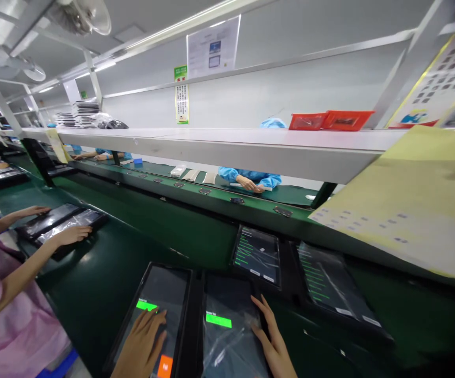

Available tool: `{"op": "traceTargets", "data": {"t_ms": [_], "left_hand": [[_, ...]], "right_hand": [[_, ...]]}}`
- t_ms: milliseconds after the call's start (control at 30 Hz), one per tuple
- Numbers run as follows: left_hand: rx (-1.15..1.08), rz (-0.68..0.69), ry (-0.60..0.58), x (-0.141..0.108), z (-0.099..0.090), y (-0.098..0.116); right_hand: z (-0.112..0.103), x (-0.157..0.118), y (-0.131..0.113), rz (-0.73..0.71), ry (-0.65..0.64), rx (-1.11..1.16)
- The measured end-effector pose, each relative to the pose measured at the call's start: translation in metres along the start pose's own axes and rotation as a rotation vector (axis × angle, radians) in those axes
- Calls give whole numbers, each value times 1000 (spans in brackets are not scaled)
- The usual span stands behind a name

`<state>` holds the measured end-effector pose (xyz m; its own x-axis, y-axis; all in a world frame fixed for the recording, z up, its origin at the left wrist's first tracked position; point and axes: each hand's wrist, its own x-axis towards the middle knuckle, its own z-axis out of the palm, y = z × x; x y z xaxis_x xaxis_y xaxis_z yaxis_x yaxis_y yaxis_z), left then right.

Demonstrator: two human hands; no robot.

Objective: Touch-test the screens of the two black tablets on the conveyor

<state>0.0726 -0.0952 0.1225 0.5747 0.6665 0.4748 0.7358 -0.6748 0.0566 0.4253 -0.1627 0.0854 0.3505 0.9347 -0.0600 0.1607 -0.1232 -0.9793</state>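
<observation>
Two tablets lie side by side in a black holder in front of me. The left tablet (170,294) shows a green bar on its dark screen and an orange block near the bottom. My left hand (143,336) lies over that screen with its fingers stretched out. On the right tablet (227,344), clear film wrinkles over the lower part, and a green bar is lit. My right hand (272,338) rests along its right edge, fingers apart, thumb and fingertips touching the film or rim. Neither hand is closed round anything.
Two more tablets with green text, one nearer (258,254) and one at right (333,283), lie beyond on the green bench. A shelf (211,142) carries red bins (331,121). A yellow sheet (408,205) hangs at right. Co-workers sit left and opposite.
</observation>
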Motion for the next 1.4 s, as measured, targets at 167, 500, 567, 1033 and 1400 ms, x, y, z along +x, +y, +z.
{"op": "traceTargets", "data": {"t_ms": [167, 500, 567, 1033, 1400], "left_hand": [[58, 74, 9, 5, -4, 1], [60, 117, 9, 11, -13, 4], [55, 125, 25, 13, -15, 5], [128, 143, 22, 17, -17, 10], [165, 153, 21, 13, -15, 5]], "right_hand": [[-3, 3, 10, -14, -23, -8], [1, 1, 5, -21, 7, 0], [2, 1, 5, -37, 24, -9], [-1, 1, 9, -24, -7, -8], [-3, 2, 14, -31, 16, 20]]}}
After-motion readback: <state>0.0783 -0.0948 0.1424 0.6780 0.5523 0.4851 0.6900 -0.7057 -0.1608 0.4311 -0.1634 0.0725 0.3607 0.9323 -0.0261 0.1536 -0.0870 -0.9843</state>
